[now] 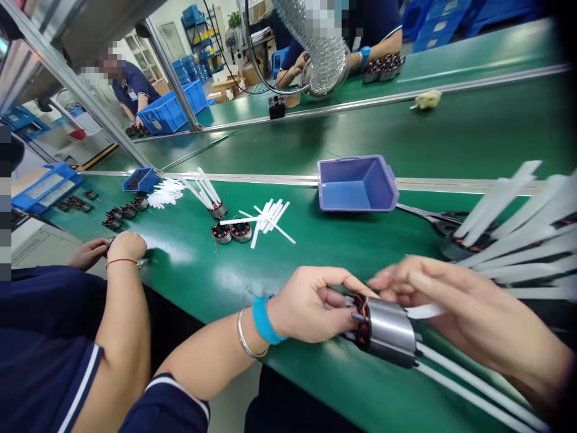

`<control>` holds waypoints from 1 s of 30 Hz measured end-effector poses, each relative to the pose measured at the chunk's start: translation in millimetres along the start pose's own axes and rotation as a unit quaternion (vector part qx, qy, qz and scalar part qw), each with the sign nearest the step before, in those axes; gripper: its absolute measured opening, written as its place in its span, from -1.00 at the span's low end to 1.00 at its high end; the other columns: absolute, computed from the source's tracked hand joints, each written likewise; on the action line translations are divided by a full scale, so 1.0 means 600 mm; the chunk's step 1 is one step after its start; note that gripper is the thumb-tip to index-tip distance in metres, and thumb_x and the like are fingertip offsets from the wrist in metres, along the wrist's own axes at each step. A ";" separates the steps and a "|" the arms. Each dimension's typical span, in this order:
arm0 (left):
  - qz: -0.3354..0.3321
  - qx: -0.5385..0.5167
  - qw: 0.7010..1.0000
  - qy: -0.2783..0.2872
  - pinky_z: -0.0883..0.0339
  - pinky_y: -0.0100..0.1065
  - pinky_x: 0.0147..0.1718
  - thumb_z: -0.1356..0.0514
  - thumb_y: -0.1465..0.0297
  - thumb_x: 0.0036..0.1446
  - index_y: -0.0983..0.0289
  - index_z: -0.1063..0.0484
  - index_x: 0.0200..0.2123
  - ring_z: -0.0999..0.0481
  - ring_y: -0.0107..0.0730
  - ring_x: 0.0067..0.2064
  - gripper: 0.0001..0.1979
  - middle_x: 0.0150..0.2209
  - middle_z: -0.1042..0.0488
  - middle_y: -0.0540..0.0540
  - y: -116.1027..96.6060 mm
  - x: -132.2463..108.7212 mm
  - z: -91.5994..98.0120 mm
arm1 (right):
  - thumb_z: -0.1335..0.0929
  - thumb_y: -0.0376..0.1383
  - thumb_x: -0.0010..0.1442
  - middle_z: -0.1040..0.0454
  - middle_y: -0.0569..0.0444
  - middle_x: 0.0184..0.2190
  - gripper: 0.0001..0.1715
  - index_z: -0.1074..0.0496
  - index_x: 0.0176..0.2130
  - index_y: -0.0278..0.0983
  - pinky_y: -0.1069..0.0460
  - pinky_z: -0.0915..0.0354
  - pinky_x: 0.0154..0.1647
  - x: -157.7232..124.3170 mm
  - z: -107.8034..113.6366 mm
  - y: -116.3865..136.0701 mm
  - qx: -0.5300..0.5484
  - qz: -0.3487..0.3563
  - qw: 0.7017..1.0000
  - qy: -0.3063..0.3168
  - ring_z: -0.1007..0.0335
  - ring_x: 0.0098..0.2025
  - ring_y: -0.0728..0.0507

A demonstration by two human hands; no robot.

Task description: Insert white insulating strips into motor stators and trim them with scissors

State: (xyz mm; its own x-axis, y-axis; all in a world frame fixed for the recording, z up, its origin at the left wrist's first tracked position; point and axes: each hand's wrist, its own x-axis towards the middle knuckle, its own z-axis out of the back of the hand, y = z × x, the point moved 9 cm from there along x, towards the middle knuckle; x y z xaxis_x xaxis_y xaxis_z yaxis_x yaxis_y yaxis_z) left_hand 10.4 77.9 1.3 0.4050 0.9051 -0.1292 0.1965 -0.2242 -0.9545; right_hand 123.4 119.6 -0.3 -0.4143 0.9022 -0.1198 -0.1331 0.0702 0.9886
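My left hand (311, 304) is closed around the near end of a cylindrical metal motor stator (387, 331) with copper windings, held just above the green table edge. My right hand (455, 300) pinches a white paper strip (426, 311) at the top of the stator, fingers pressed together. Long white strips stick out of the stator toward the right (478, 385). A blue wristband and a silver bangle sit on my left wrist.
A purple bin (357, 183) stands mid-table. Loose white strips (270, 218) and small stators (232, 231) lie left of it. A stator bristling with white strips (518, 234) is at right. A co-worker's hands (112, 249) work at left beside a blue bin (139, 179).
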 end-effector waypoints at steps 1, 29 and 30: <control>-0.012 -0.008 1.000 0.006 -0.32 -0.55 -0.47 -0.29 0.55 -0.27 0.36 -0.41 -0.29 -0.42 -0.59 -0.47 -0.65 -0.44 -0.43 0.02 -0.006 -0.002 0.001 | -0.27 0.18 0.10 -0.54 -0.03 -0.42 -0.47 -0.43 -0.44 -0.21 0.00 -0.41 -0.39 0.020 -0.009 0.007 -0.056 0.023 0.998 -0.009 -0.48 -0.40 -0.15; 0.103 -0.052 0.993 0.016 -0.44 -0.40 -0.62 -0.44 0.38 -0.21 0.35 -0.44 -0.32 -0.55 -0.35 -0.51 -0.64 -0.37 -0.59 0.15 -0.004 0.007 0.026 | -0.24 -0.16 0.24 -0.46 0.00 -0.40 -0.73 -0.40 -0.38 -0.24 0.00 -0.31 -0.30 0.002 -0.015 0.054 -0.285 0.162 0.941 -0.081 -0.37 -0.36 -0.11; 0.115 -0.063 0.991 0.022 -0.45 -0.39 -0.62 -0.44 0.41 -0.22 0.33 -0.45 -0.27 -0.56 -0.32 -0.48 -0.61 -0.37 -0.59 0.15 0.001 0.007 0.024 | -0.24 -0.08 0.24 -0.45 0.02 -0.45 -0.68 -0.43 -0.34 -0.23 0.02 -0.32 -0.39 -0.023 0.005 0.051 -0.240 0.161 0.954 -0.084 -0.37 -0.44 -0.08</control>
State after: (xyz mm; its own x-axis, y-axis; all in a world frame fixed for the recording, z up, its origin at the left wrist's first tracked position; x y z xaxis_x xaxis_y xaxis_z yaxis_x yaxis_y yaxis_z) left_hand -0.4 86.5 -3.8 0.4892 0.8093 -0.3250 0.2028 -0.4680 -0.8601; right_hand 127.8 110.9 32.1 -0.3584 0.9026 0.2385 -0.4370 -0.3879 0.8115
